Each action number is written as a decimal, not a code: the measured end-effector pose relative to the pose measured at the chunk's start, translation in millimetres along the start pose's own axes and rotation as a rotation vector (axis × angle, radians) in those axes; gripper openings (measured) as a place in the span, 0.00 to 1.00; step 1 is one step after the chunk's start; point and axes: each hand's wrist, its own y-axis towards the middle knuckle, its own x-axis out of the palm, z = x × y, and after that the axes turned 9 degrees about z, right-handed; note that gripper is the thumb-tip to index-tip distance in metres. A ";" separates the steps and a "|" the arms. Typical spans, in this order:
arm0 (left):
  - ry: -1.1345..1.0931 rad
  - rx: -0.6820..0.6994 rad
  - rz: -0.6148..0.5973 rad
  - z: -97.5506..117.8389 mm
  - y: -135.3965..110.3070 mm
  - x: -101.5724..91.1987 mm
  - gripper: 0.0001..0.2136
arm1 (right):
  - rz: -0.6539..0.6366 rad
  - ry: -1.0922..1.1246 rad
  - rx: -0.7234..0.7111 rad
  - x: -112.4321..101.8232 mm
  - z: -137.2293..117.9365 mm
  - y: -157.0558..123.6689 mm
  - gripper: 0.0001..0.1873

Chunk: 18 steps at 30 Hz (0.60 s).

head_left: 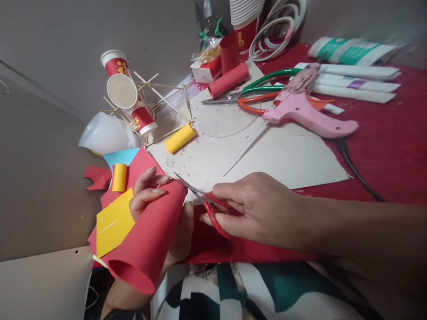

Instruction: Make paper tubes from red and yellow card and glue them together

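My left hand (151, 191) is wrapped round a rolled cone of red paper (150, 240), its wide mouth towards me. My right hand (260, 209) grips red-handled scissors (208, 202). Their blades point left and meet the narrow top edge of the red paper roll beside my left fingers. Both hands work at the near edge of a table covered in red cloth (393, 146).
A pale card sheet (283, 155) lies behind the hands. On it are a pink glue gun (307, 113), two more pairs of scissors (253, 91), red (228, 80) and yellow (180, 138) paper rolls. A stick frame with paper cups (133, 95) stands left. Paper scraps (115, 222) lie beside my left hand.
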 end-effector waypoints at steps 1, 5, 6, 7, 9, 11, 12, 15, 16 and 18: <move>-0.001 0.000 -0.002 0.0 0.0 -0.5 0.21 | 0.005 -0.002 -0.004 0.4 0.2 -0.2 0.16; 0.022 -0.018 -0.015 2.0 0.4 -2.5 0.21 | 0.007 -0.001 -0.013 1.3 0.9 -0.6 0.16; 0.038 -0.022 -0.021 2.9 0.5 -2.6 0.21 | 0.001 0.005 -0.010 1.2 0.8 -0.5 0.16; 0.053 -0.024 -0.026 3.7 0.7 -2.4 0.21 | -0.007 0.014 -0.004 0.9 0.6 -0.4 0.16; 0.069 -0.018 -0.025 5.1 0.8 -1.0 0.19 | -0.021 0.029 0.013 -0.1 -0.4 0.1 0.15; 0.060 -0.011 0.003 5.8 0.7 0.9 0.18 | -0.030 0.033 0.029 -1.5 -2.1 0.6 0.13; 0.052 -0.016 0.019 5.8 0.6 1.6 0.17 | -0.035 0.028 0.038 -2.2 -3.3 0.7 0.13; 0.040 -0.046 0.024 4.4 0.6 0.5 0.17 | -0.066 0.025 0.064 -4.5 -6.6 1.1 0.12; 0.037 -0.056 0.012 3.3 0.8 -1.2 0.18 | -0.077 0.040 0.073 -5.2 -7.4 1.2 0.12; 0.023 -0.071 -0.010 0.0 1.5 -5.6 0.19 | -0.096 0.092 0.088 -6.3 -8.3 1.3 0.13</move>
